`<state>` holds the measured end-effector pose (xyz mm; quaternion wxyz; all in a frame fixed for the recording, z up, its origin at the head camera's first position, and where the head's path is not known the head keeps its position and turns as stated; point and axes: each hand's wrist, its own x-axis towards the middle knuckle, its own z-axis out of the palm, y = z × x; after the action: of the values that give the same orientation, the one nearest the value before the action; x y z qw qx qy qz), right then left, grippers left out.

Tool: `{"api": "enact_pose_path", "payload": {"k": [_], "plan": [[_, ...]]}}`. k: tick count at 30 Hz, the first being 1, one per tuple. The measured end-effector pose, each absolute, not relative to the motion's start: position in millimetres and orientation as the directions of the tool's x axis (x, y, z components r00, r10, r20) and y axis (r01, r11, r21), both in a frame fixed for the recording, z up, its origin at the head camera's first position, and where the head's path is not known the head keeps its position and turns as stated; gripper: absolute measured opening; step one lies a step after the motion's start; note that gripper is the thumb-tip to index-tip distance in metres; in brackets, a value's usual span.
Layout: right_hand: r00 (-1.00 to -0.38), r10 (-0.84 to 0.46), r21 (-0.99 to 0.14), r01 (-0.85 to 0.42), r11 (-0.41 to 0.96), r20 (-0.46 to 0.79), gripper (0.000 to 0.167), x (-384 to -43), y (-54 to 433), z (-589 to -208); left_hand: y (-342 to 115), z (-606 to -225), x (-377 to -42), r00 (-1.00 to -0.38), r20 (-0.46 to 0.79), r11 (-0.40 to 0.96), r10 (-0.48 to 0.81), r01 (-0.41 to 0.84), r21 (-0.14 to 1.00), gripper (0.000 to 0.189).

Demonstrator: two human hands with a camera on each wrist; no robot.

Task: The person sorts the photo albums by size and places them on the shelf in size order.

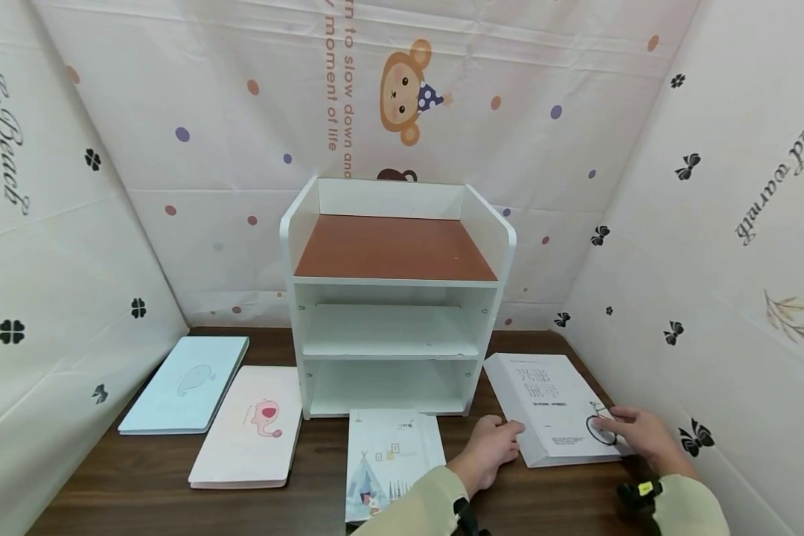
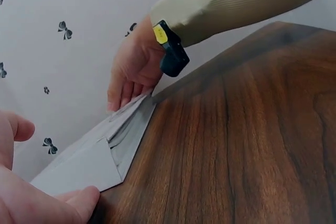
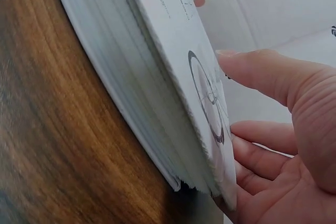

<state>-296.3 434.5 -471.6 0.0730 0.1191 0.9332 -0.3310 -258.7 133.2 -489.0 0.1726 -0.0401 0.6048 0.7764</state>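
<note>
A thick white book (image 1: 556, 409) with a bicycle drawing on its cover lies at the right of the table. My right hand (image 1: 646, 435) grips its right edge near the front corner. In the right wrist view, the thumb (image 3: 262, 72) is over the cover side and the other fingers are at the book's edge. On the opposite side, my left hand (image 1: 489, 450) holds the book's left edge near the front. The left wrist view shows the left hand (image 2: 37, 198) at the book's corner (image 2: 84, 171), partly cut off by the frame.
A white shelf unit (image 1: 391, 283) with a brown top panel stands at the middle back. Before it lies a tent-picture book (image 1: 391, 454). A pink elephant book (image 1: 254, 432) and a blue whale book (image 1: 187, 383) lie left. Printed cloth walls (image 1: 643, 260) enclose the table (image 1: 141, 484).
</note>
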Motion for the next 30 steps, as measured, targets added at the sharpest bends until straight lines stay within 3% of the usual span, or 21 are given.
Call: {"api": "enact_pose_path", "payload": {"k": [7,15,30], "plan": [[-0.955,0.161,-0.603,0.283,0.745,-0.25,0.097,-295.5,435.9,-468.8,136.0,-491.5,-259.4,-0.921,-0.3,-0.276,0.247,-0.364,0.89,0.066],[-0.958,0.161,-0.631,0.278,0.725,-0.237,0.092,-302.0,425.4,-467.1,130.3,-491.3,-261.9,-0.912,-0.326,-0.377,0.247,-0.401,0.835,0.041],[-0.942,0.158,-0.612,0.314,0.726,-0.295,0.097,-302.6,437.2,-469.0,134.8,-495.8,-266.2,-0.903,-0.366,-0.413,0.226,-0.429,0.804,0.025]]}}
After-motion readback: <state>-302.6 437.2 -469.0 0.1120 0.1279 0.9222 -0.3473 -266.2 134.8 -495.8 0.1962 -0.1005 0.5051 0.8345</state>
